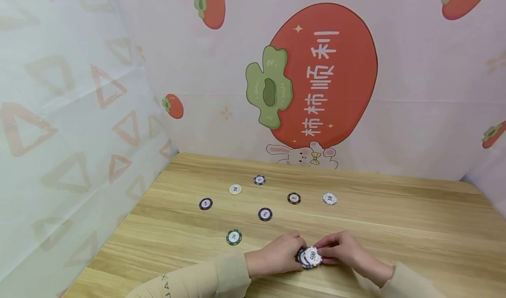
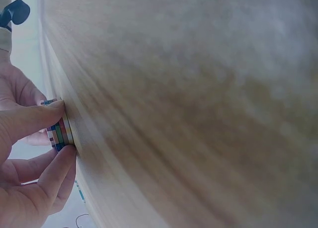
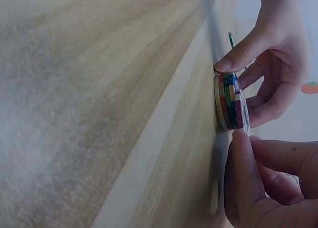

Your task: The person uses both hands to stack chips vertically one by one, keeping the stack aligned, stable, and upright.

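Note:
Near the front of the table, a short stack of poker chips (image 3: 229, 101) in several colours stands on the wood. My left hand (image 1: 278, 255) grips it, thumb on one side and fingers on the other. On top lies a white poker chip marked 500 (image 1: 313, 256), shifted a little to the right of the blue-edged chip beneath it. The right hand (image 1: 348, 253) pinches this top chip at its right edge between thumb and fingers. From the left wrist view, the stack (image 2: 60, 131) shows striped edges between thumb and fingertips.
Several loose chips lie flat beyond the hands: a green 20 chip (image 1: 234, 237), two dark purple chips (image 1: 265, 214), a cream 50 chip (image 1: 235, 189), a blue chip (image 1: 259, 179), a black 100 chip (image 1: 294, 198) and a white 10 chip (image 1: 330, 198). Patterned cloth walls bound the wooden table (image 1: 395, 219).

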A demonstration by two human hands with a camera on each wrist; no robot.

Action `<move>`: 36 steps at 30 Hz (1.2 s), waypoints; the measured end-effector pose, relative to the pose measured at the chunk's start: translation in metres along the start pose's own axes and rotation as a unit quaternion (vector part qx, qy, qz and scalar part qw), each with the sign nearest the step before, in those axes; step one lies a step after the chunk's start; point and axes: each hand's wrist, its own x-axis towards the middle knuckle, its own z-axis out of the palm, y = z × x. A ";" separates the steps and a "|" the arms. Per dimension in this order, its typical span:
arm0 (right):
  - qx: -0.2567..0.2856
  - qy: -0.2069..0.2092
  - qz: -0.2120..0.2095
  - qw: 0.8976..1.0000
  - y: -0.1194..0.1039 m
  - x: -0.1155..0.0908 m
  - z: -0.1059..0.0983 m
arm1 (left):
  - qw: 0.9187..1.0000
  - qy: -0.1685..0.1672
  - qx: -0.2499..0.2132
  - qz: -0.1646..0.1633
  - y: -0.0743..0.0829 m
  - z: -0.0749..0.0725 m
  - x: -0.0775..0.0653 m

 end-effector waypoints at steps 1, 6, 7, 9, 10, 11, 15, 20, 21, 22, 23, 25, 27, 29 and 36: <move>0.000 -0.001 -0.001 1.000 0.000 0.000 0.001 | 1.000 0.001 0.000 0.001 0.000 0.000 0.000; 0.004 -0.006 -0.010 1.000 0.001 0.000 0.003 | 1.000 0.004 -0.002 0.003 0.000 0.000 -0.001; 0.005 -0.006 -0.010 1.000 0.001 0.000 0.004 | 1.000 0.004 -0.002 0.004 0.000 0.000 -0.001; 0.008 -0.008 -0.013 1.000 0.000 0.000 0.005 | 1.000 0.005 0.002 0.004 0.000 0.000 -0.001; 0.008 -0.009 -0.014 1.000 0.000 0.000 0.006 | 1.000 0.006 0.004 0.004 0.000 0.000 -0.001; 0.010 -0.011 -0.014 1.000 0.000 0.000 0.006 | 1.000 0.006 0.006 0.003 0.000 0.000 -0.001; 0.017 -0.015 -0.014 1.000 -0.001 -0.001 0.010 | 1.000 0.008 0.011 0.001 0.000 0.001 0.000; 0.011 -0.011 -0.023 1.000 -0.001 -0.001 0.013 | 1.000 0.009 0.011 0.001 0.001 0.001 0.000; 0.007 -0.011 -0.026 1.000 -0.001 -0.001 0.013 | 1.000 0.009 0.010 0.001 0.001 0.001 0.000; 0.003 -0.009 -0.029 1.000 -0.001 -0.001 0.013 | 1.000 0.009 0.010 0.001 0.000 0.001 0.000; -0.002 -0.008 -0.031 0.999 -0.001 -0.001 0.013 | 1.000 0.009 0.010 0.002 0.000 0.001 0.000; -0.008 -0.007 -0.036 0.999 0.000 0.000 0.013 | 1.000 0.009 0.009 0.002 0.000 0.001 0.000; -0.014 -0.008 -0.041 0.999 0.000 0.000 0.013 | 1.000 0.009 0.009 0.002 0.000 0.001 0.000; -0.016 -0.008 -0.044 0.999 0.001 0.000 0.013 | 1.000 0.008 0.007 0.001 0.000 0.001 0.001; -0.023 -0.012 -0.051 0.998 0.001 0.002 0.013 | 1.000 0.006 0.005 -0.002 0.000 0.002 0.001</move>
